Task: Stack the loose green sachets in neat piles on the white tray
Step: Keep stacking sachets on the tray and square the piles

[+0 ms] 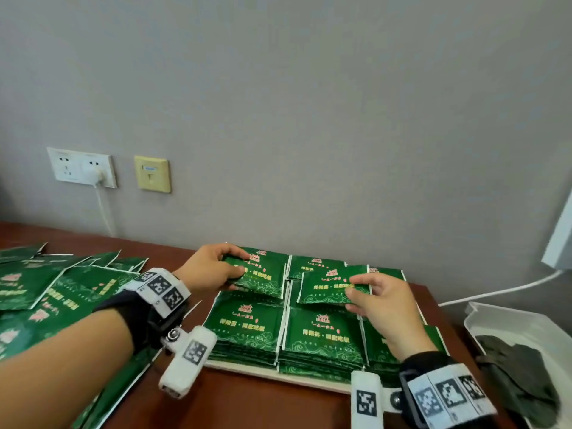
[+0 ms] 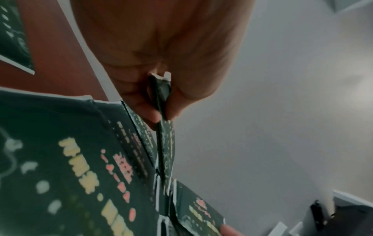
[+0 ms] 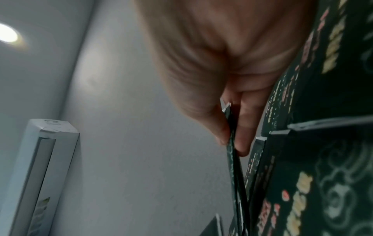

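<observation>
a sachet point(image 1: 260, 274) is pinched in the left hand point(image 1: 210, 270), another point(image 1: 332, 284) in the right hand point(image 1: 382, 300); each should be lowered square onto its pile, edges aligned.

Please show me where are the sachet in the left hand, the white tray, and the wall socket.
sachet in the left hand point(image 1: 263, 275), head view, printed face
white tray point(image 1: 244, 367), head view, bare front rim
wall socket point(image 1: 81, 166), head view, faceplate

On a brown table point(image 1: 247, 407), a white tray point(image 1: 309, 380) carries piles of green sachets point(image 1: 250, 329). The left hand point(image 1: 210, 270) pinches one sachet point(image 1: 263, 275) over the back piles; the right hand point(image 1: 383, 305) pinches another sachet point(image 1: 328, 286). Loose sachets point(image 1: 46, 292) lie left.
</observation>
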{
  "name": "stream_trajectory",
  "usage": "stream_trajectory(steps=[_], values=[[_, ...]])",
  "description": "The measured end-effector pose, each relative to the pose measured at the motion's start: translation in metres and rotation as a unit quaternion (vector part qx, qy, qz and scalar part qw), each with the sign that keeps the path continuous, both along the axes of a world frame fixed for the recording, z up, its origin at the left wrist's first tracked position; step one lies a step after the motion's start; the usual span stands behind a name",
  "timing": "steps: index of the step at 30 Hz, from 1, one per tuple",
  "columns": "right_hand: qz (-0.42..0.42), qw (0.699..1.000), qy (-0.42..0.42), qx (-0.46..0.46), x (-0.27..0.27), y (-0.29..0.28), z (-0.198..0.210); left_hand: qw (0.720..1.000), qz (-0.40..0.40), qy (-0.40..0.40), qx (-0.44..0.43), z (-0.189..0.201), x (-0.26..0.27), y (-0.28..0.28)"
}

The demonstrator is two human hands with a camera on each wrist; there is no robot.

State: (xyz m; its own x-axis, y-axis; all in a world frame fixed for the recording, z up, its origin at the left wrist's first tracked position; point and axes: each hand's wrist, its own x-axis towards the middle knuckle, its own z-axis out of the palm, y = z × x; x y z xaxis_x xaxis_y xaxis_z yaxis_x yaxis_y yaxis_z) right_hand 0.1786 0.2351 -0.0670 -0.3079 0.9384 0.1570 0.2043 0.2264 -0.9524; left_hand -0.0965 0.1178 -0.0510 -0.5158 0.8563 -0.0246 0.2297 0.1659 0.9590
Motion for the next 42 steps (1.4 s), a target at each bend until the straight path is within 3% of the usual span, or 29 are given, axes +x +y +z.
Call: stream_trajectory(steps=[7, 13, 16, 18, 22, 26, 36, 42], values=[[0.015, 0.987, -0.135, 0.092, -0.01, -0.008, 0.006, 0.996, -0.015, 0.037, -0.086, -0.003, -0.005, 0.009], [0.034, 0.949, -0.299, 0.096, -0.009, -0.011, 0.01, 0.985, -0.034, 0.113, -0.129, 0.01, -0.005, 0.009], [0.024, 0.936, -0.335, 0.103, -0.005, -0.012, 0.014, 0.973, -0.04, 0.16, -0.163, 0.018, -0.002, 0.009], [0.033, 0.936, -0.328, 0.12, -0.006, -0.014, 0.017, 0.957, -0.052, 0.207, -0.196, 0.024, 0.002, 0.008], [0.091, 0.92, -0.354, 0.14, -0.013, -0.018, 0.014, 0.893, -0.072, 0.356, -0.266, 0.028, 0.011, 0.009], [0.141, 0.882, -0.43, 0.133, -0.018, -0.019, 0.005, 0.886, -0.104, 0.364, -0.269, 0.023, 0.021, 0.012], [0.14, 0.884, -0.422, 0.14, -0.02, -0.02, 0.006, 0.862, -0.117, 0.408, -0.275, 0.011, 0.024, 0.005], [0.127, 0.929, -0.286, 0.196, -0.028, -0.035, 0.019, 0.883, -0.064, 0.416, -0.206, 0.009, 0.018, -0.036]])
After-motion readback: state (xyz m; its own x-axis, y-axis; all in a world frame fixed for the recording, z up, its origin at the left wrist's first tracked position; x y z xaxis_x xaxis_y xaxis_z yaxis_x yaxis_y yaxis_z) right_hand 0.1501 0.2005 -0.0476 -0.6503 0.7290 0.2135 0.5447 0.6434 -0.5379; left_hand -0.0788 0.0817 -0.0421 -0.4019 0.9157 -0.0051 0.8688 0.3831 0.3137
